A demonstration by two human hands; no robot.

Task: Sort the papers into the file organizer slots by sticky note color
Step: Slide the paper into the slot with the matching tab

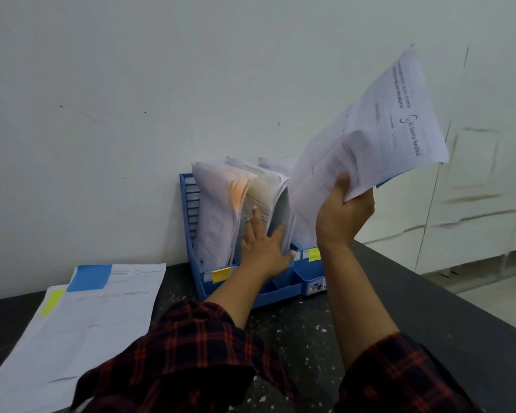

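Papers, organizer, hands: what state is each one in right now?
File organizer: upright against the wall, slots stuffed with papers.
Held papers: raised in the air, gripped by the right hand.
Left hand: spreading filed papers apart in the middle slot.
Paper stack: flat on the table, blue and yellow notes showing.
Slot labels: yellow notes stuck on the front.

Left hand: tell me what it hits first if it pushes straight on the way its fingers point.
The left hand already touches the papers in the middle slot of the blue file organizer. Pushing on, it would press those sheets back; beyond them probably the wall, though depth is unclear.
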